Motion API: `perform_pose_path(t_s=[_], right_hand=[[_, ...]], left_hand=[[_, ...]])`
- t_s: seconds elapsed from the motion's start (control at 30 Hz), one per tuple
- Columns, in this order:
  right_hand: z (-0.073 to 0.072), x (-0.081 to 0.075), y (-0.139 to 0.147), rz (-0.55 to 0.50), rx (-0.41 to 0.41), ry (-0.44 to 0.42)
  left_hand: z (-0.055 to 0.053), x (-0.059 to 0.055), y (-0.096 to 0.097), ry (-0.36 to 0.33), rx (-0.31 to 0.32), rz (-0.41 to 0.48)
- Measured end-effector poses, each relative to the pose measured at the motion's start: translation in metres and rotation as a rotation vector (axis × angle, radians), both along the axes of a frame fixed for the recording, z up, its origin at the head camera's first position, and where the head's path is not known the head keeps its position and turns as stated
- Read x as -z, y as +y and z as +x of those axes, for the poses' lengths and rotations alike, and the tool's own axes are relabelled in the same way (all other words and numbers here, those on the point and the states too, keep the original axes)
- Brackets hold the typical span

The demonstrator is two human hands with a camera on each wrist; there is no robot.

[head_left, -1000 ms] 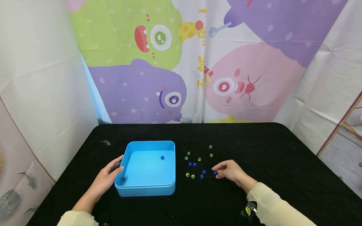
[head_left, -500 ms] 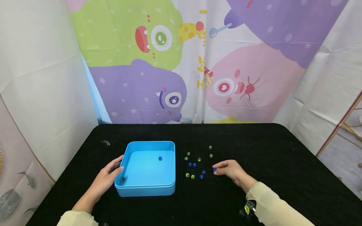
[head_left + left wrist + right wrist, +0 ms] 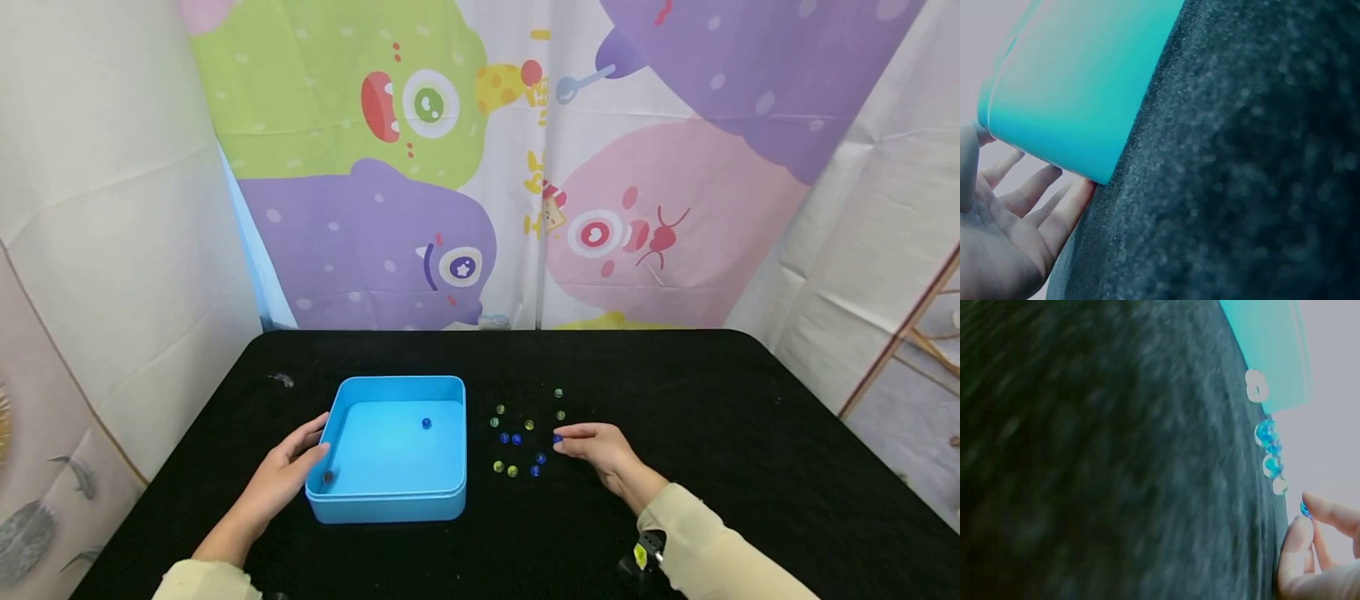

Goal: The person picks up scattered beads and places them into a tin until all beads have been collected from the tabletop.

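Pinching: right hand (image 3: 603,454), one blue marble (image 3: 557,438) between thumb and fingers. Change: blue marble sits farther left than moment ago, nearer box (image 3: 386,508). Left hand (image 3: 288,467): holding box wall, thumb over rim, fingers outside. Loose marbles (image 3: 517,439): several, right of box. Judged meaning: pick-up made, blue marble not yet in box.

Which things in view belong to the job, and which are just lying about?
Likely the job:
Blue box, left hand touching its side
Blue marble, pinched by the right hand
Loose marbles beside the box
Two small balls inside it, one blue, one dark

Likely incidental:
Cartoon curtain
Pale mark on the black cloth
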State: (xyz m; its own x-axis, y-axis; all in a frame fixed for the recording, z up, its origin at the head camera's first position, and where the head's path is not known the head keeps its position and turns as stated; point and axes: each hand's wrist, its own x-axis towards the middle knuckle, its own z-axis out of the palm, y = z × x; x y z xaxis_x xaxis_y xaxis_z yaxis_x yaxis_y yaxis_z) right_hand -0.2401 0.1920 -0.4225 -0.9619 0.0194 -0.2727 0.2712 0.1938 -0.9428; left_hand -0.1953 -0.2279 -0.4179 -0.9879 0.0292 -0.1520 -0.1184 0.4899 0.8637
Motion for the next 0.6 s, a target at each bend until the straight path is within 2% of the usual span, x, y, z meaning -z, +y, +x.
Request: perform_pose_path(t_s=[0.6], right_hand=[[-0.009,-0.006,-0.037,-0.064,0.020,0.099]], left_hand=[[0.000,-0.002,-0.001,-0.001,0.004,0.005]])
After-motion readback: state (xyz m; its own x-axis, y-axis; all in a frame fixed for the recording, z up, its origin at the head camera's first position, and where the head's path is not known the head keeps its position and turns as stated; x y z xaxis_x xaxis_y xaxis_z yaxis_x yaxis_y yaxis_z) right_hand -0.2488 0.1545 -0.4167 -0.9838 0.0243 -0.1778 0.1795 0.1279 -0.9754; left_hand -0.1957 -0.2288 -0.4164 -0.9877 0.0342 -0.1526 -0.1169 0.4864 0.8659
